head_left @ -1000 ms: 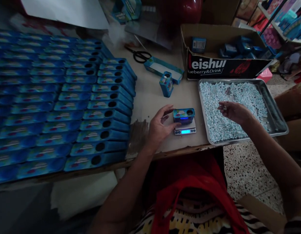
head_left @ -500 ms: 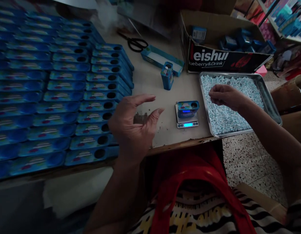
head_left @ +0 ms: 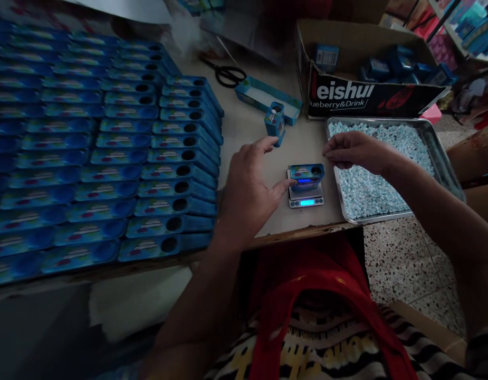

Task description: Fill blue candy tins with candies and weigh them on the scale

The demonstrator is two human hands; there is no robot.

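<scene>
A blue candy tin [head_left: 307, 177] with a dark round hole in its top stands on a small digital scale [head_left: 306, 203], whose display glows blue. My left hand [head_left: 249, 192] is just left of it, fingers spread and empty, the thumb tip close to the tin's left side; contact is unclear. Over the left rim of a metal tray [head_left: 457, 184] of pale blue and white candies [head_left: 382, 190] is my right hand [head_left: 356, 150], its fingertips pinched together. Whatever the pinch holds is too small to make out. Behind the scale stands another blue tin [head_left: 275, 124].
Rows of blue tins [head_left: 164, 206] cover the table's left side. Black-handled scissors [head_left: 230, 76] and a shallow blue tray-like box [head_left: 269, 99] lie at the back. A cardboard box [head_left: 370, 100] holding several blue packs stands behind the metal tray. The table's front edge [head_left: 295, 233] is near my body.
My left hand has moved right, close to the tin on the scale. My pinched right hand has shifted left from above the candies toward the scale. The view has shifted slightly.
</scene>
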